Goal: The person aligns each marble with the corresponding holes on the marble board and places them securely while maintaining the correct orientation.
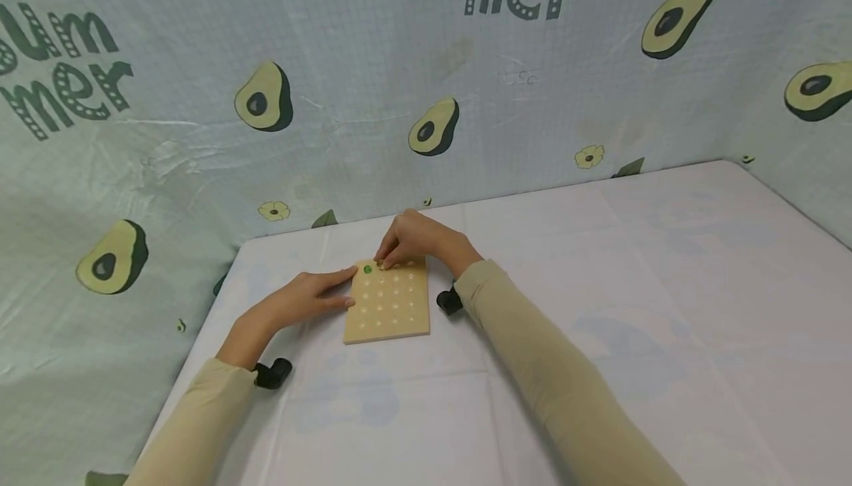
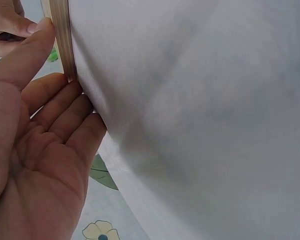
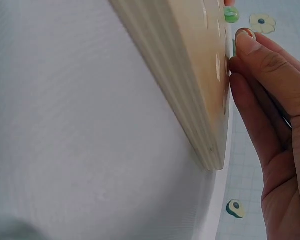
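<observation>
A square wooden board with rows of shallow round hollows lies flat on the table. One green glass marble sits in the hollow at its far left corner. My right hand is over the board's far edge, pinching a brownish-orange marble between thumb and finger, beside the green one. At the board's left side, my left hand touches the edge with its thumb and fingertips, the fingers mostly extended. The left wrist view shows the layered edge of the board against that hand.
A white cloth covers the table. Behind and to the left hangs a pale curtain printed with avocados, flowers and lettering. Each wrist wears a small black camera, one on the left and one on the right.
</observation>
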Available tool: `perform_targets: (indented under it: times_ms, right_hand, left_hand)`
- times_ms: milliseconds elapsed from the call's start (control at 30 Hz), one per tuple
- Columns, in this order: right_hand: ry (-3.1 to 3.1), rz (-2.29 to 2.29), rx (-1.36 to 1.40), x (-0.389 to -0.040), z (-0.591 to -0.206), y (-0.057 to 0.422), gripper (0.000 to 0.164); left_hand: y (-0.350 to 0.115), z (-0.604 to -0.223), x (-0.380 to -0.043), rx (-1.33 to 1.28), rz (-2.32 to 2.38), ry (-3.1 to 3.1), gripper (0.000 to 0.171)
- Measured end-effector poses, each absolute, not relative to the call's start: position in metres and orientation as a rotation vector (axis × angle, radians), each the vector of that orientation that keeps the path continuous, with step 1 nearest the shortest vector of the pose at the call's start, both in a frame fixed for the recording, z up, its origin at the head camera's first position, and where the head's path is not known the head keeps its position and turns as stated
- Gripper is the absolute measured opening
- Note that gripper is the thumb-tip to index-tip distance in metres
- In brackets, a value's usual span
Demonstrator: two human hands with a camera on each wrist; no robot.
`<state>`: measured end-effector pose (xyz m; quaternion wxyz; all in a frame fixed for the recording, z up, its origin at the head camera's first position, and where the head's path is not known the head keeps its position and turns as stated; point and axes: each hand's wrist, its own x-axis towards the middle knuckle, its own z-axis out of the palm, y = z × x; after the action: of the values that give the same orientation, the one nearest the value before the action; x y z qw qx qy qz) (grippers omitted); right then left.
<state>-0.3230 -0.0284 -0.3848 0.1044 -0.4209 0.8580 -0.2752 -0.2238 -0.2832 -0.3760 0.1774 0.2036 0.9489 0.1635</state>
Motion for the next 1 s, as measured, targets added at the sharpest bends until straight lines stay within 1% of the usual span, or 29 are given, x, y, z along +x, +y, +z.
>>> perform_targets:
  times_ms: [200,700,1000]
  right_hand:
    - [2.545,-0.799,-1.187,-0.3199,-0.3798,-0.0309,0.017]
    - [2.558,-0.762,-1.180,-0.3167,-0.3814,-0.0325,0.017]
    - [2.551,-0.699,-1.263,-0.3200,-0.3784,-0.0316,0.019]
  left_hand:
    - [-0.2822,-0.3752,-0.2235,0.579,0.461,2.686,0.076]
    - [-0.2810,-0.3772,-0.2235,0.557,0.461,2.679,0.076]
    - [-0.2807,-0.3751,-0.2225,0.557,0.461,2.684,0.076]
